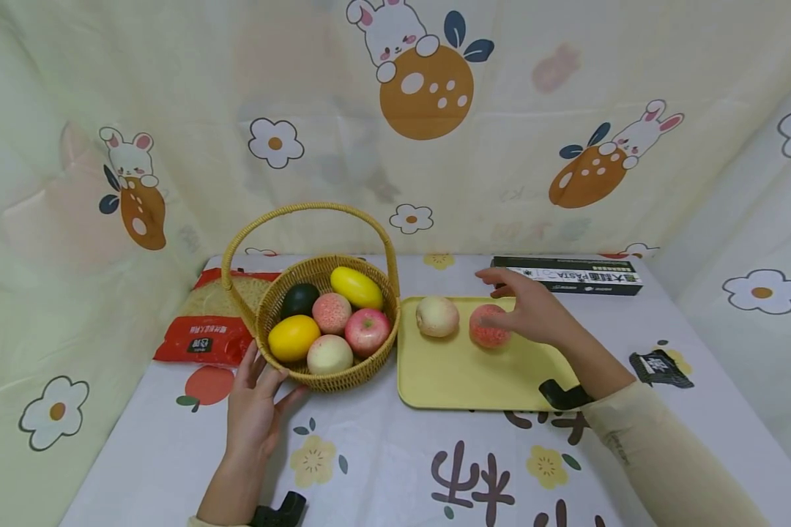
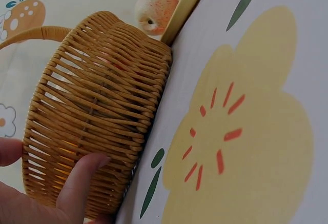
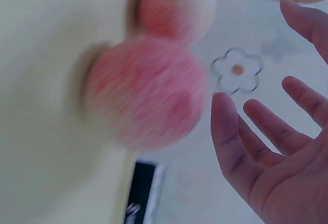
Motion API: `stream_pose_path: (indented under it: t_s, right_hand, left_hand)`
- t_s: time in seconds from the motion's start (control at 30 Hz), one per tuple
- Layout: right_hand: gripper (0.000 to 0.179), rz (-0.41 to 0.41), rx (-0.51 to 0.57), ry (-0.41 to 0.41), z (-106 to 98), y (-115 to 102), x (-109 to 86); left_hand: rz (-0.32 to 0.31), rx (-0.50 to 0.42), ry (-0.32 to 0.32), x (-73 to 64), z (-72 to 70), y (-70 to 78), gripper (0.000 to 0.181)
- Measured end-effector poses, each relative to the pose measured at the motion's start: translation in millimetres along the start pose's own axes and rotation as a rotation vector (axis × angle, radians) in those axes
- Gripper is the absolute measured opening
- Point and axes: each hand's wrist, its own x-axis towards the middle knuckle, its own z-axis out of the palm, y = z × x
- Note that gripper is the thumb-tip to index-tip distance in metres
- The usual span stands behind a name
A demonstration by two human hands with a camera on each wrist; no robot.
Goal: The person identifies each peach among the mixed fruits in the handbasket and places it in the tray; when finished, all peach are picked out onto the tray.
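My left hand point(image 1: 255, 402) rests against the near left side of a wicker basket point(image 1: 343, 379), its thumb on the weave in the left wrist view. Inside the basket lie a dark green avocado point(image 1: 299, 300), a red apple point(image 1: 367, 331), two yellow fruits and two peaches. My right hand point(image 1: 530, 307) hovers by a pinkish-red peach point(image 1: 488, 327) on a yellow tray point(image 1: 461, 384), fingers spread. In the right wrist view a gap shows between the fingers and that peach point(image 3: 148, 93). A paler peach point(image 1: 438, 317) sits on the tray to its left.
Behind the basket's left side lies a red bag of noodles point(image 1: 204, 337). A black pasta box point(image 1: 580, 276) lies behind the tray. Further right is a small black wrapper point(image 1: 661, 367). A patterned curtain stands at the back, and the basket's tall handle point(image 1: 313, 207) arches above it.
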Motion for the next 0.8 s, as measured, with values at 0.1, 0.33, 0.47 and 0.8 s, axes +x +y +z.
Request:
stream_pose_path:
  t_s: [0.1, 0.33, 0.47, 0.8]
  right_hand:
    - [0.077, -0.035, 0.046, -0.008, 2.2, -18.4, 7.4]
    - [0.081, -0.12, 0.079, -0.07, 16.0, -69.2, 28.5]
    - [0.081, -0.198, 0.072, -0.117, 25.5, -96.6, 41.2]
    - [0.077, -0.262, 0.098, -0.24, 53.6, -138.8, 63.5]
  left_hand:
    - [0.001, -0.003, -0.004, 0.5, 0.0, 0.6, 0.079]
    - [0.001, -0.002, -0.006, 1.1, 0.3, 2.2, 0.079]
    - [-0.001, -0.006, -0.006, 1.1, 0.6, 2.6, 0.079]
    - [-0.02, 0.0, 0.002, 1.0, 0.6, 2.9, 0.08]
